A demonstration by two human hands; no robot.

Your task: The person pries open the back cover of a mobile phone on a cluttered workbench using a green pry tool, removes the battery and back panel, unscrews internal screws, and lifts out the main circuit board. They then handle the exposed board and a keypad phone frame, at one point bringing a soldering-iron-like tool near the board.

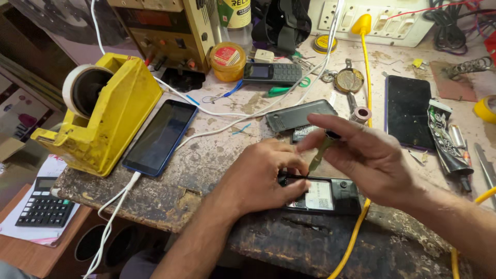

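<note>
While left hand (261, 175) clamps the opened keypad phone (325, 195) flat to steady it, right hand (361, 155) pinches a screwdriver (321, 150) upright above it.

what the view keeps back

the left hand (263, 173) covers the near end of the open phone (325, 196). the screwdriver (321, 150) tip is lost behind its fingers. the calculator (44, 206) keys are too small to read. the right hand (369, 157) is slightly blurred.

Workbench (217, 170) worn rough wood; smartphone (160, 135) glossy glass; tape dispenser (111, 111) scuffed yellow plastic.
</note>
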